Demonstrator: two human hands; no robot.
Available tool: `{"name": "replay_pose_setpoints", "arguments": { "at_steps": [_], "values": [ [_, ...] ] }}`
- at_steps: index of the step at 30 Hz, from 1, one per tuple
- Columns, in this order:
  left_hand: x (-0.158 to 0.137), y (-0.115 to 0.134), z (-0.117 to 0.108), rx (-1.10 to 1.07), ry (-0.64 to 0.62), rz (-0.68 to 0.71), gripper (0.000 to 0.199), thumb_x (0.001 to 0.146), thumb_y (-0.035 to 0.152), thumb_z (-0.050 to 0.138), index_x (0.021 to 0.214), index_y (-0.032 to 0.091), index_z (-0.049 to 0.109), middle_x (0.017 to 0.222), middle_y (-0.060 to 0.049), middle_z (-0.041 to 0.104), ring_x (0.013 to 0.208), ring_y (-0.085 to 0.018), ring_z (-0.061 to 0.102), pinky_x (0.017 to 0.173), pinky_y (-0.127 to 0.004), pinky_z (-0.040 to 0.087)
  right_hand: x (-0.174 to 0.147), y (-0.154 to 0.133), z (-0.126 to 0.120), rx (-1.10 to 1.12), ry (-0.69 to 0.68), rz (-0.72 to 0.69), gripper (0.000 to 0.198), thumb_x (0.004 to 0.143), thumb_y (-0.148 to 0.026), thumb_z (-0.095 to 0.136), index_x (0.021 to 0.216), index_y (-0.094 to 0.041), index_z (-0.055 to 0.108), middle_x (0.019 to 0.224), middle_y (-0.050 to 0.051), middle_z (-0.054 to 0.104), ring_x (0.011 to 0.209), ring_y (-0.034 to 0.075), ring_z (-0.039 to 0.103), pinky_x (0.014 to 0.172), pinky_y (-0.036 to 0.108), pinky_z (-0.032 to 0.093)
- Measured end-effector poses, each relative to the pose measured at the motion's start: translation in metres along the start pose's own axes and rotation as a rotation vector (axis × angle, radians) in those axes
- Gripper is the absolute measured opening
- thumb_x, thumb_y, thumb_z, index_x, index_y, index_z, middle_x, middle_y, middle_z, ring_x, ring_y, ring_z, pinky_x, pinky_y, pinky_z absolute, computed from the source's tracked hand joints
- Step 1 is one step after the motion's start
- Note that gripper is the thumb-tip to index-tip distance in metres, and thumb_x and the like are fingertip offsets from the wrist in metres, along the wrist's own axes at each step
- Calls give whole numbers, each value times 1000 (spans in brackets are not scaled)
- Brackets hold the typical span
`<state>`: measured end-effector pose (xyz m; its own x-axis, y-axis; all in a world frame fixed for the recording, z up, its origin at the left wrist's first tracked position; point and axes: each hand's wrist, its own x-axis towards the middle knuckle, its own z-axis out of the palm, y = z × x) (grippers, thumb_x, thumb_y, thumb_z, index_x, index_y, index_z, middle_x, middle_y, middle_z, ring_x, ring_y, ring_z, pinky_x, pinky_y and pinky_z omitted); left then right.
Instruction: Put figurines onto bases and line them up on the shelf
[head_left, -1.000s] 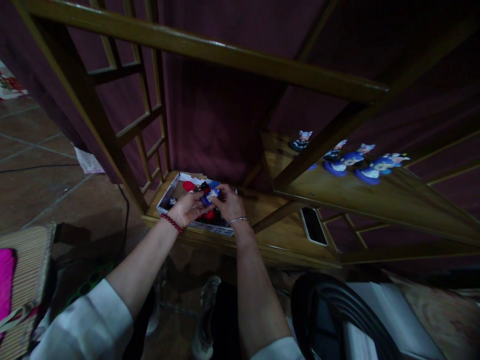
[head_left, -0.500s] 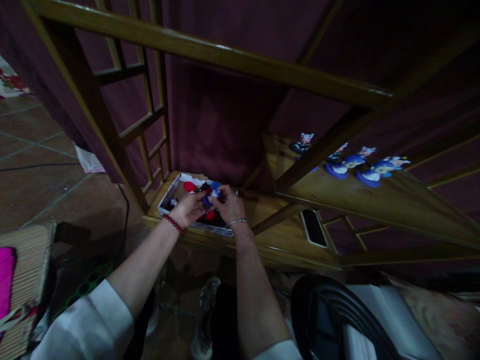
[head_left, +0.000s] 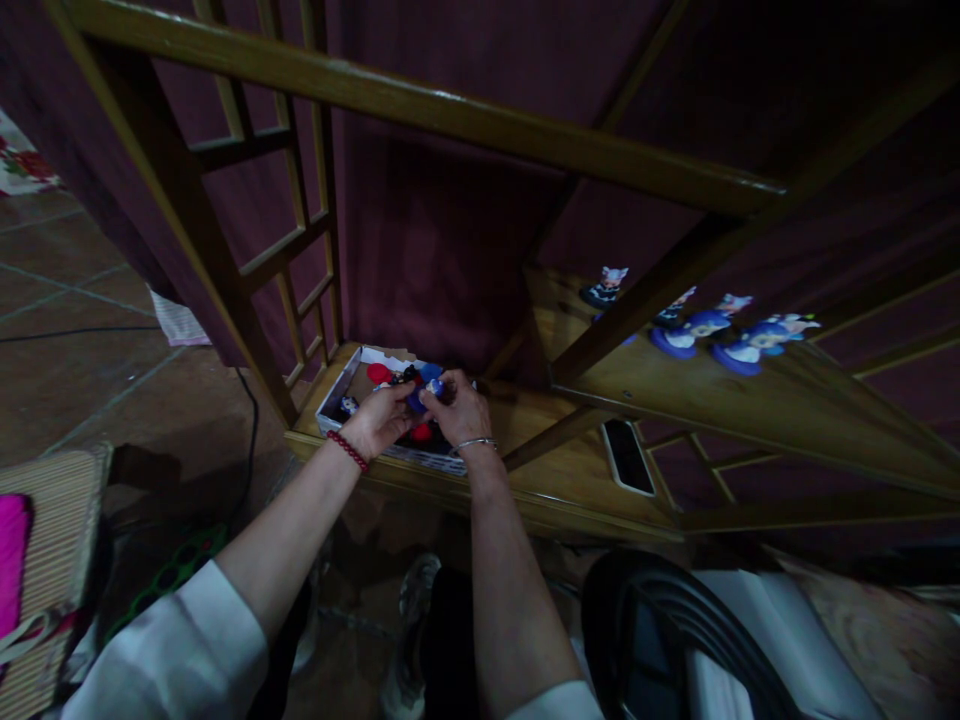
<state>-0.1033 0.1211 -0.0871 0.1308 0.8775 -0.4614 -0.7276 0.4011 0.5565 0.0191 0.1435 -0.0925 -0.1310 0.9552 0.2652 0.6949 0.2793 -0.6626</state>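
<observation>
Between my two hands, over a shallow white box, is a small blue-and-white figurine (head_left: 431,390) on a round purple-blue base. My left hand (head_left: 379,420) is closed on its base side from the left. From the right, the fingers of my right hand (head_left: 461,408) pinch the figurine. Under them, the box (head_left: 334,397) holds red, blue and black pieces, partly hidden by my hands. A red round piece (head_left: 379,373) lies at the back of the box, and another small figurine (head_left: 349,405) sits in its left corner.
Several figurines (head_left: 757,340) stand on the raised wooden shelf (head_left: 637,380) at right. A phone (head_left: 628,457) lies on the lower board. A wooden bar (head_left: 420,90) crosses above my hands. A black rounded object (head_left: 622,590) stands at lower right, a woven seat (head_left: 67,540) at left.
The figurine has turned and shifted slightly between my fingers. Both hands stay over the box, nearly in the same place.
</observation>
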Motion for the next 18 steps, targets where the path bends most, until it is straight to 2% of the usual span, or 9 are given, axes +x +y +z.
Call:
{"name": "replay_pose_setpoints", "arguments": {
  "at_steps": [18],
  "values": [
    [0, 0, -3, 4, -16, -3, 8, 78, 12, 45, 76, 12, 52, 65, -4, 58, 56, -11, 56, 60, -30, 52, 1, 2, -2, 180, -96, -50, 21, 65, -26, 57, 86, -25, 54, 75, -4, 60, 67, 11, 57, 65, 24, 46]
  ]
}}
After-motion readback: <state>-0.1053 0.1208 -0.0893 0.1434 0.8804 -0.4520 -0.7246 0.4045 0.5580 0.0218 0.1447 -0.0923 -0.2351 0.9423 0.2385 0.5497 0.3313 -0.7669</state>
